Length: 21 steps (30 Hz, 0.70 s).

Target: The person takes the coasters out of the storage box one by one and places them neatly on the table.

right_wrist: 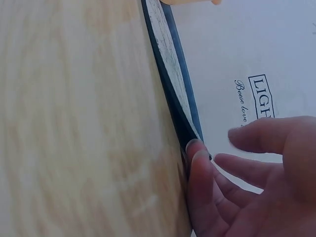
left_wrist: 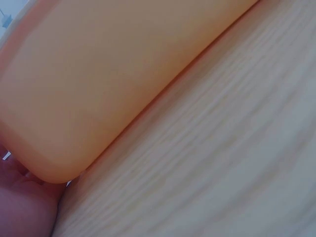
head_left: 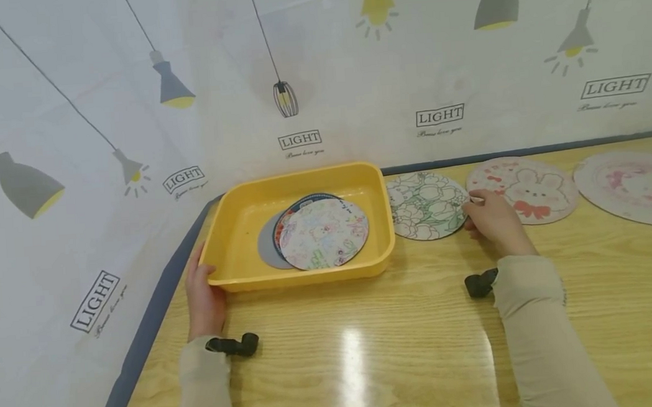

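My left hand [head_left: 205, 295] grips the front left corner of a yellow plastic tray [head_left: 302, 279], with the thumb over its rim. Close up in the left wrist view, the tray's outer wall [left_wrist: 108, 74] stands on the wooden table. Inside it several round mats overlap, topped by a pale doodle-print mat [head_left: 322, 235]. To the tray's right lies a round mat with a floral print [head_left: 427, 206]. My right hand [head_left: 492, 218] pinches that floral mat's right edge. In the right wrist view, the mat's dark underside [right_wrist: 165, 86] shows at the fingertips [right_wrist: 197, 155], its edge tilted up slightly.
Further right are a round rabbit-print mat [head_left: 538, 187] and a larger pink round mat [head_left: 633, 188]. Behind the table [head_left: 412, 335] rises a wall [head_left: 339, 53] covered with lamp-print sheeting, with a blue-grey strip along the table's back and left edges.
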{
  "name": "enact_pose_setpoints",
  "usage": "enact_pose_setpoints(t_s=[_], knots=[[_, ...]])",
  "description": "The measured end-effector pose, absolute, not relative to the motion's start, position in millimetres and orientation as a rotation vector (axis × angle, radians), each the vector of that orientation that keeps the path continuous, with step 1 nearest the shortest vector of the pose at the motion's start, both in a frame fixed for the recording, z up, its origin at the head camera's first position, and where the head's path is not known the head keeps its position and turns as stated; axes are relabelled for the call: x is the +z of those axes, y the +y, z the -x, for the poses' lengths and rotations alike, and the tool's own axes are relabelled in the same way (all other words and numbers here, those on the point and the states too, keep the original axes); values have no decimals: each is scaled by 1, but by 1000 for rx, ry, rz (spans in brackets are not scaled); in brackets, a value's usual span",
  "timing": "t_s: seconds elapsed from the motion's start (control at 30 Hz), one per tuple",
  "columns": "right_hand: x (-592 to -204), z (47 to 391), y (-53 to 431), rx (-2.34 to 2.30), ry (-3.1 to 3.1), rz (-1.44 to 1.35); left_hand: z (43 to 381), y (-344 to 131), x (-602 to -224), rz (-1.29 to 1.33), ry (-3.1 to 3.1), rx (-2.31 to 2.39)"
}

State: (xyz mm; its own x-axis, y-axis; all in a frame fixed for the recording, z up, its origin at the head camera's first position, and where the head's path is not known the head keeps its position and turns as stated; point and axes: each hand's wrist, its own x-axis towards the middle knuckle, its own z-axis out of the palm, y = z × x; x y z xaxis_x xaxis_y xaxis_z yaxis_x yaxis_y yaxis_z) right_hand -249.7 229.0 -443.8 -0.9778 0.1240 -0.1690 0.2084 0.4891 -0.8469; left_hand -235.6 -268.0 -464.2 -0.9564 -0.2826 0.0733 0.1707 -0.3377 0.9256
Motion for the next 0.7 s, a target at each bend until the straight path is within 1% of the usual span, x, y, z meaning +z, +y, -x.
enact_pose_setpoints(t_s=[0.4, 0.7], knots=[[-442, 249, 227, -1551, 2620, -311, 235, -270, -464, -147, -1580, -2378], [-441, 247, 232, -1493, 2734, -342, 234, -269, -462, -165, -1599, -2366]])
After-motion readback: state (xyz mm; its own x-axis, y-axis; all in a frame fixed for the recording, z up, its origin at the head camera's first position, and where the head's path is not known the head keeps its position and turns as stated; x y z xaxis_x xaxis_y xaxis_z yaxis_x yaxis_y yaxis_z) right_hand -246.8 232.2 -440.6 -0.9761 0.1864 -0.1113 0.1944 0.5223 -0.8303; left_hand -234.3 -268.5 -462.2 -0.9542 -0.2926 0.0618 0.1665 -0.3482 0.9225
